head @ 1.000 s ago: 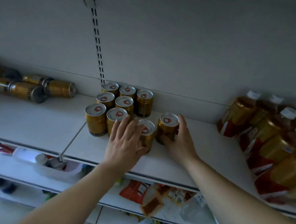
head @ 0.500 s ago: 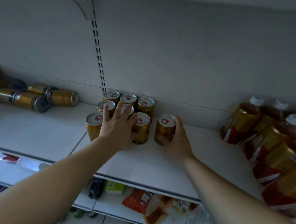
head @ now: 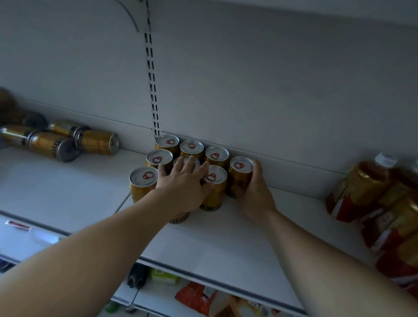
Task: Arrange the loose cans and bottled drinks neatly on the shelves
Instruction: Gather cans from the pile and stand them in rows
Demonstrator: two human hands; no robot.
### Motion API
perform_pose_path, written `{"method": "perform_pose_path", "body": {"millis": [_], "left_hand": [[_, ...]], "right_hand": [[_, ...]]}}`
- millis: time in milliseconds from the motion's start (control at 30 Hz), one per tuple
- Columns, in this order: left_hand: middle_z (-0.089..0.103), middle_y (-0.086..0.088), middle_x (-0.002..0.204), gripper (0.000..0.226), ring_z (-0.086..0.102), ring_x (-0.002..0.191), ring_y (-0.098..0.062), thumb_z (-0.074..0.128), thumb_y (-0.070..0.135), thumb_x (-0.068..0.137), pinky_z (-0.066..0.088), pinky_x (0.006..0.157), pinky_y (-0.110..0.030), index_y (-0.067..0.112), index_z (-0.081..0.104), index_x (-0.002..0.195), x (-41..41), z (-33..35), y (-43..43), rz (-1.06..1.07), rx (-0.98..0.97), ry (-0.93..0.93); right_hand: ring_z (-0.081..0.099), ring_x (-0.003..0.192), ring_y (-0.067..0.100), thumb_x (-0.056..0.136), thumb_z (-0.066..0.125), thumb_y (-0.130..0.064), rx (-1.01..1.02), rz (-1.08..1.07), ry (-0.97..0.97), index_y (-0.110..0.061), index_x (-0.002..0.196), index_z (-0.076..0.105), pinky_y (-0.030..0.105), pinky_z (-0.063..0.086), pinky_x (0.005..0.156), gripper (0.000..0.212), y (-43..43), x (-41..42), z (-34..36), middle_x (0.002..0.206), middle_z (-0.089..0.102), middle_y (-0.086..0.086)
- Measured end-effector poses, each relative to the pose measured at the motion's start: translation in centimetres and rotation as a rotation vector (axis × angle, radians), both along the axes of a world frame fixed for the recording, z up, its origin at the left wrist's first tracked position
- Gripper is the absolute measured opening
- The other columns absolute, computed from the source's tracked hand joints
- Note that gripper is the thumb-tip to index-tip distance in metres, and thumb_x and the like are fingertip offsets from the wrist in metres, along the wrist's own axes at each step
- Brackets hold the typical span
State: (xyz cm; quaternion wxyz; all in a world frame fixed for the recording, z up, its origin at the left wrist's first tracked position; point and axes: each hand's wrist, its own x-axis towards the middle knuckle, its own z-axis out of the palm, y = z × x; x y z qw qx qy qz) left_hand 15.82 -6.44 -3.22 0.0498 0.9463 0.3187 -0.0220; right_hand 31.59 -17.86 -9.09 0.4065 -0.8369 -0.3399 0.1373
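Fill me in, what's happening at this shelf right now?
A person is squaring up a block of upright gold cans with silver pull-tab lids on the white shelf. The right hand grips the rightmost gold can beside the back row; the left hand rests flat-fingered on the cans in front. Other loose gold cans lie on their sides at left.
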Motion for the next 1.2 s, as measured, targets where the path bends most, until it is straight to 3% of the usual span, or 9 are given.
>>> {"method": "perform_pose_path", "body": {"millis": [433, 500, 600, 733, 833, 967, 1200], "left_hand": [[-0.014, 0.0, 0.159, 0.061, -0.017, 0.145, -0.025, 0.02, 0.059, 0.096, -0.008, 0.11, -0.065, 0.04, -0.003, 0.149, 1.1, 0.3, 0.3, 0.029, -0.049, 0.051], [-0.013, 0.0, 0.159, 0.064, -0.017, 0.145, -0.025, 0.022, 0.062, 0.094, -0.008, 0.111, -0.064, 0.04, -0.003, 0.149, 0.9, 0.5, 0.3, 0.02, -0.061, 0.046], [-0.008, 0.002, 0.16, 0.074, -0.01, 0.147, -0.023, 0.025, 0.07, 0.089, -0.003, 0.112, -0.063, 0.037, 0.0, 0.15, 0.5, 1.1, 0.9, 0.014, -0.078, -0.002], [0.002, 0.007, 0.16, 0.078, 0.001, 0.147, -0.023, 0.029, 0.074, 0.082, 0.007, 0.114, -0.061, 0.039, 0.009, 0.148, -1.2, 1.8, 3.2, 0.041, -0.103, -0.089], [0.001, 0.013, 0.158, 0.077, 0.003, 0.147, -0.023, 0.029, 0.075, 0.082, 0.007, 0.114, -0.059, 0.042, 0.008, 0.148, -3.7, 2.8, 5.1, 0.056, -0.142, -0.116], [-0.001, 0.005, 0.16, 0.075, -0.001, 0.147, -0.022, 0.036, 0.065, 0.09, 0.006, 0.117, -0.052, 0.036, 0.003, 0.151, -8.7, 4.1, 7.8, 0.067, -0.128, -0.091], [0.011, 0.004, 0.159, 0.073, 0.012, 0.146, -0.02, 0.045, 0.059, 0.089, 0.015, 0.118, -0.04, 0.031, 0.018, 0.151, -21.7, 3.3, 16.2, 0.142, -0.306, -0.245]], "right_hand": [[0.043, 0.134, 0.025, 0.082, 0.068, -0.03, -0.041, -0.004, 0.007, -0.027, 0.151, 0.006, 0.048, 0.038, 0.106, 0.093, 1.0, 1.1, 0.4, 0.15, 0.04, 0.005], [0.045, 0.131, 0.026, 0.079, 0.072, -0.033, -0.072, -0.01, 0.008, -0.024, 0.15, 0.013, 0.046, 0.039, 0.105, 0.093, 1.0, 1.3, 1.1, 0.147, 0.043, 0.007], [0.044, 0.129, 0.03, 0.073, 0.071, -0.038, -0.098, -0.055, -0.085, -0.019, 0.141, 0.035, 0.043, 0.041, 0.102, 0.079, 1.0, 1.1, 2.9, 0.14, 0.045, 0.01], [0.03, 0.138, 0.028, 0.085, 0.062, -0.045, -0.125, -0.022, -0.269, -0.015, 0.149, 0.029, 0.039, 0.032, 0.109, 0.078, 1.5, -0.2, 6.4, 0.15, 0.033, 0.01], [0.028, 0.141, 0.026, 0.088, 0.056, -0.054, -0.199, 0.088, -0.332, -0.017, 0.151, 0.025, 0.039, 0.03, 0.111, 0.079, 3.0, -2.4, 9.4, 0.155, 0.029, 0.008], [0.026, 0.143, 0.026, 0.088, 0.053, -0.06, -0.278, 0.198, -0.318, -0.02, 0.152, 0.022, 0.041, 0.029, 0.113, 0.082, 6.4, -7.0, 11.9, 0.158, 0.024, 0.006], [0.028, 0.142, 0.028, 0.09, 0.051, -0.061, -0.341, 0.317, -0.354, -0.018, 0.153, 0.021, 0.039, 0.03, 0.113, 0.082, 15.7, -18.5, 13.1, 0.159, 0.024, 0.007]]}}
